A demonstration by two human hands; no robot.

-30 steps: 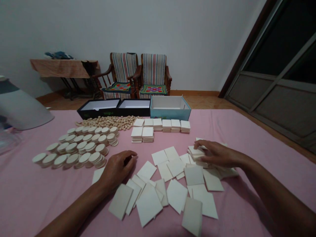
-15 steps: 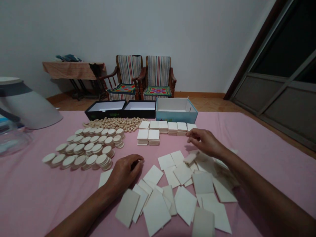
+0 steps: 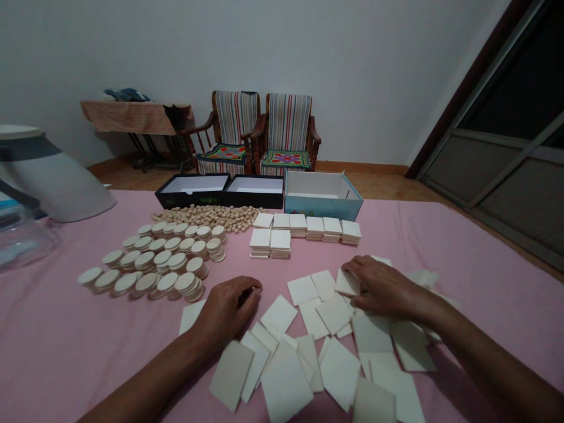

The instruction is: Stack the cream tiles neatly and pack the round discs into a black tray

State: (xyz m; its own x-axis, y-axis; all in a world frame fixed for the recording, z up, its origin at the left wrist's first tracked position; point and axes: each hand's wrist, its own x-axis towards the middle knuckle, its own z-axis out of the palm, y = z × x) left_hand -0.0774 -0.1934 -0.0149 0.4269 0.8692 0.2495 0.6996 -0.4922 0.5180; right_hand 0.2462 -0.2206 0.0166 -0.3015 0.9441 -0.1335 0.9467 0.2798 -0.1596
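Observation:
Loose pale square tiles (image 3: 282, 376) lie scattered over the near part of the pink tablecloth (image 3: 66, 346). My left hand (image 3: 227, 311) rests on the cloth at the left edge of the scatter, fingers curled in, with nothing visible in them. My right hand (image 3: 381, 288) lies palm down on the tiles at the right, fingers laid over one square tile (image 3: 346, 283). Behind the scatter stand neat stacks of square tiles (image 3: 304, 230), several in a row and two in front.
Rows of stacked round discs (image 3: 158, 267) fill the left. A heap of small wooden cubes (image 3: 207, 216) lies behind them. Two black boxes (image 3: 220, 191) and a blue box (image 3: 321, 194) stand open at the back. A white and clear appliance (image 3: 30, 188) sits far left.
My right hand reached up to the right end of the stack row, then came back down onto the scattered tiles. The left hand stayed put. The view drifted slightly.

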